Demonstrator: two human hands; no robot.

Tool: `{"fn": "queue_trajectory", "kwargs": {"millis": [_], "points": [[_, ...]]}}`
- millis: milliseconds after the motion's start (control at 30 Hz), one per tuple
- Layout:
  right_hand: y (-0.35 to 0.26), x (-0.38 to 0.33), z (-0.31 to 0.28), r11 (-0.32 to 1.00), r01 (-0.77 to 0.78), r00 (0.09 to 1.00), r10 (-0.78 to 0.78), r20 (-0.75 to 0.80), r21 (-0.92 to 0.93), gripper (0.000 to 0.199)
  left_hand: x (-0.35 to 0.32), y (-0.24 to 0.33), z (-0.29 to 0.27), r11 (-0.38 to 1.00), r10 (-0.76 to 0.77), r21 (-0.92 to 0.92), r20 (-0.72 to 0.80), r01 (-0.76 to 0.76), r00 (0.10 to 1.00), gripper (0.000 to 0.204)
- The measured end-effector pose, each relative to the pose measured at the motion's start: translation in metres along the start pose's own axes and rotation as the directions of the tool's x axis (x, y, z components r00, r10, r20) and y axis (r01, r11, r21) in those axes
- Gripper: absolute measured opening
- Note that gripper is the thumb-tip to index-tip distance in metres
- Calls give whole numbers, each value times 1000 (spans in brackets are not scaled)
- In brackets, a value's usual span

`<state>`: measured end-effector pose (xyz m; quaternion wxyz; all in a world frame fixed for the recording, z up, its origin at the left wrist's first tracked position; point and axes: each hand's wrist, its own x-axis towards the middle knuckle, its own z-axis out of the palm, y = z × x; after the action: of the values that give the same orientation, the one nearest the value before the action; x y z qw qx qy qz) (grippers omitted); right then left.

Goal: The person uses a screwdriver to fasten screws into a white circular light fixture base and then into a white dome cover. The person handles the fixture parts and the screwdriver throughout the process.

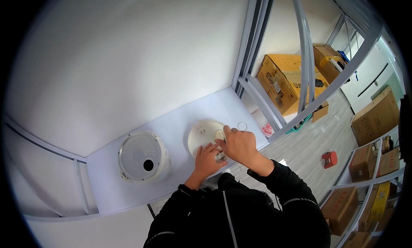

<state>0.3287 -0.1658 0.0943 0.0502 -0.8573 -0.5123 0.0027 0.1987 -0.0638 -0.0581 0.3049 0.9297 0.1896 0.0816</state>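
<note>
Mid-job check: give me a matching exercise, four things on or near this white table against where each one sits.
1. round white disc
2. white cylindrical housing
3. small white ring
4. red object

A. on the floor, right of the table
B. under both hands
C. on the table, left of the hands
D. on the table, just beyond the right hand

Pairs: 1-B, 2-C, 3-D, 4-A

Brown cardboard boxes (281, 80) at right

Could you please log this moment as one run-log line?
left hand: steadying white disc | right hand: on small part at disc | pot body: upturned, left
</note>
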Motion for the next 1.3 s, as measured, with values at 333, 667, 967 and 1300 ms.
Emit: {"fn": "queue_trajectory", "kwargs": {"millis": [333,667,967,1300], "points": [[2,-1,-2,997,75,979,-69,-190,21,49,1,-8,5,999,42,21,-36,-41,998,61],[14,-6,1,969,249,924,-233,-302,12,43,4,-10,11,999,48,22,-68,-46,997,60],[12,-10,-8,983,179,956,-165,-241,38,47,4,-7,11,997,50,66,-88,-44,995,63],[16,-7,7,988,110,978,-88,-187,111,43,8,5,6,998,-9,55,-22,11,1000,62]]}}
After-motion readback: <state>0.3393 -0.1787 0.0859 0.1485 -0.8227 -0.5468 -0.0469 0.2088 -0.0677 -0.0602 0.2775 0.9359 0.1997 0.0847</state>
